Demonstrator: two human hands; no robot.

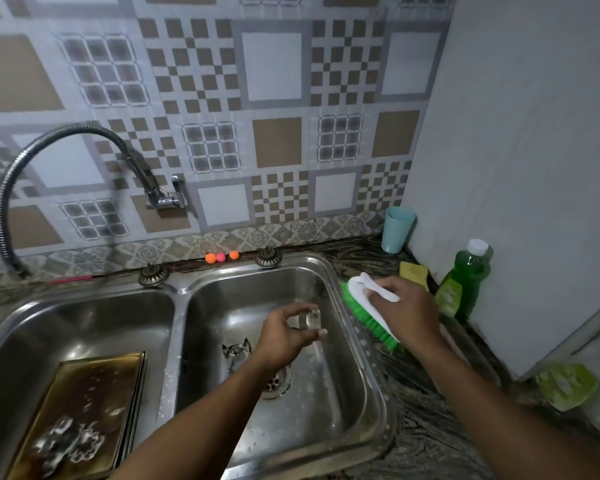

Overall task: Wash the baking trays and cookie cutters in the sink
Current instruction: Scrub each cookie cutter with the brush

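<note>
My left hand (286, 336) pinches a small metal cookie cutter (309, 319) over the right basin (329, 420) of the steel double sink. My right hand (407, 313) grips the white handle of a scrub brush (364, 306) with green bristles, at the sink's right rim. Another cookie cutter (237, 351) lies on the right basin's floor beside the drain (276, 382). In the left basin (25, 327) lie stacked baking trays (94, 389), dark and soapy. Several cookie cutters (70, 445) rest on the near end of the top tray.
A flexible hose faucet (66, 133) arcs from the tiled wall over to the left. On the dark counter at right stand a green dish-soap bottle (465, 282), a yellow sponge (413, 271) and a blue cup (397, 233). A green pouch (565, 386) lies lower right.
</note>
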